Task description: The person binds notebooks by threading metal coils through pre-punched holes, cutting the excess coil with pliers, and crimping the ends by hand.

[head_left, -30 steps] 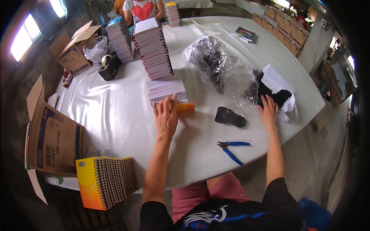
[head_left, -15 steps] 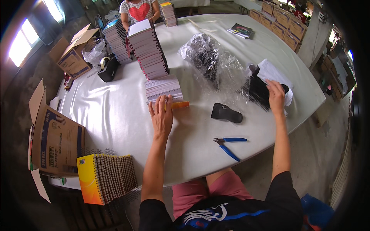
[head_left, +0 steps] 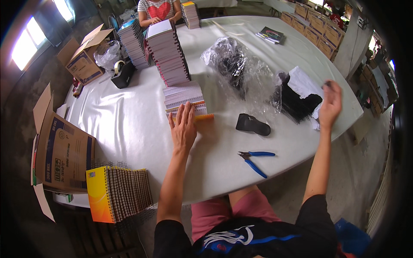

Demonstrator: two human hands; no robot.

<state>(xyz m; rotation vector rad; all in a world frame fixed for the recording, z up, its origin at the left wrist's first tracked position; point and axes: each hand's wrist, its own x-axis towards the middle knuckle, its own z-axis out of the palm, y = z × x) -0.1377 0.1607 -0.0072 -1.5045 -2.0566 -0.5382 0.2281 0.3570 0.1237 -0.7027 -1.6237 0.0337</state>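
Observation:
My left hand (head_left: 183, 127) lies flat, fingers spread, on a thin orange-edged notebook (head_left: 202, 116) at the near side of a short stack of white notebooks (head_left: 184, 95) on the white table (head_left: 124, 124). My right hand (head_left: 330, 104) is raised above the table's right side, next to a bundle of black spiral coils (head_left: 297, 103) with white sheets (head_left: 303, 82). Whether it pinches something small is unclear. Between the two hands lies a black pouch-like object (head_left: 253, 124).
Blue-handled pliers (head_left: 255, 160) lie near the front edge. A tall notebook stack (head_left: 167, 53), a clear plastic bag (head_left: 234, 69), a tape dispenser (head_left: 123, 71) and a person in a striped top (head_left: 158, 9) are farther back. Cardboard boxes (head_left: 64, 150) and yellow spiral notebooks (head_left: 118, 192) sit at left.
My right hand has lifted off the black coil bundle and moved up and to the right. My left hand has stayed pressed on the notebook.

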